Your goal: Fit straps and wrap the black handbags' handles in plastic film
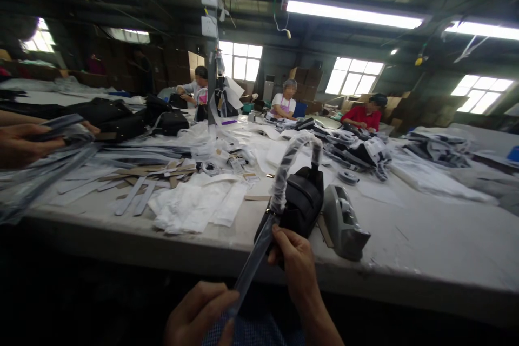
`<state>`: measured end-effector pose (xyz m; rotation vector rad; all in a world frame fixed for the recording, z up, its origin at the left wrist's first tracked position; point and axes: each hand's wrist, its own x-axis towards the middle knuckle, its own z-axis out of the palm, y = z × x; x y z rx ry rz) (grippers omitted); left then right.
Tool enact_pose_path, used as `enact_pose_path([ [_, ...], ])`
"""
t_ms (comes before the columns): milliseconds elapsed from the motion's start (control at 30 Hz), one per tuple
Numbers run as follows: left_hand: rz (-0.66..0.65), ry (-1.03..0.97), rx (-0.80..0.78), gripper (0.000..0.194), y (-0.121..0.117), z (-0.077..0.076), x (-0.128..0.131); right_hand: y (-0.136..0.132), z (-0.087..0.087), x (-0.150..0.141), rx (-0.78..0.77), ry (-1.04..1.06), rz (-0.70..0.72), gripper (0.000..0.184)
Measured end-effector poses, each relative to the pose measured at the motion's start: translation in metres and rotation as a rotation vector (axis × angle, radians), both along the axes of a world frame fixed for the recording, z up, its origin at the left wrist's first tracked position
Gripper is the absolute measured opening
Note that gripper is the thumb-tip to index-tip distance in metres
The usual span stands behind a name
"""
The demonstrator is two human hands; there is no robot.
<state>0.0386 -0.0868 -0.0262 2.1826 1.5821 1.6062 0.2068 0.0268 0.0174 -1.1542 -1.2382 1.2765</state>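
Observation:
A small black bag (302, 200) stands at the near edge of the table, its curved handle (290, 159) wrapped in clear plastic film. My right hand (294, 265) is closed around the bag's lower part. My left hand (200, 316), lower and nearer, pinches the end of a long clear plastic strip (253, 265) that runs up to the base of the handle. A grey tape dispenser (344, 221) sits just right of the bag.
A long white work table (425, 238) carries white paper sheets (194, 205), cardboard strips (150, 173) and black bags (105, 113). A co-worker's hands (20, 143) at far left hold plastic strips. Three people sit at the far side.

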Motion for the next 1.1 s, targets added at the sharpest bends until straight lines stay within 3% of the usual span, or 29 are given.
enact_pose_path([
  [67, 0.111, -0.226, -0.124, 0.023, 0.017, 0.02, 0.012, 0.001, 0.001, 0.0, 0.04, -0.056, 0.001, 0.045],
  [100, 0.097, -0.332, -0.223, 0.024, 0.029, 0.029, 0.019, 0.002, 0.002, 0.0, 0.068, -0.091, 0.0, 0.045],
  [200, -0.109, -0.591, -0.527, 0.031, 0.066, 0.044, 0.038, 0.004, 0.006, 0.001, 0.161, -0.221, -0.011, 0.046],
  [300, -0.261, -0.771, -0.692, 0.041, 0.09, 0.042, 0.048, 0.003, 0.01, 0.006, 0.228, -0.364, -0.005, 0.048],
  [400, -0.327, -0.804, -0.794, 0.045, 0.098, 0.033, 0.047, 0.0, 0.012, 0.025, 0.304, -0.487, -0.018, 0.048],
  [467, -0.319, -0.772, -0.825, 0.042, 0.098, 0.031, 0.043, 0.003, 0.014, 0.051, 0.343, -0.554, -0.166, 0.044],
  [567, -0.267, -0.763, -0.8, 0.037, 0.098, 0.032, 0.043, 0.018, 0.017, 0.11, 0.323, -0.612, -0.527, 0.035],
  [633, -0.253, -0.801, -0.776, 0.037, 0.098, 0.033, 0.047, 0.036, 0.016, 0.151, 0.298, -0.633, -0.633, 0.042],
  [733, -0.224, -0.853, -0.773, 0.041, 0.096, 0.032, 0.056, 0.065, 0.009, 0.196, 0.182, -0.605, -0.622, 0.042],
  [800, -0.189, -0.868, -0.761, 0.045, 0.095, 0.029, 0.06, 0.078, 0.002, 0.208, 0.082, -0.553, -0.557, 0.037],
  [967, -0.165, -0.89, -0.735, 0.046, 0.092, 0.02, 0.061, 0.084, -0.007, 0.206, -0.063, -0.345, -0.421, 0.046],
  [1100, -0.171, -0.914, -0.76, 0.049, 0.093, 0.019, 0.06, 0.077, 0.01, 0.202, -0.081, -0.211, -0.414, 0.047],
])
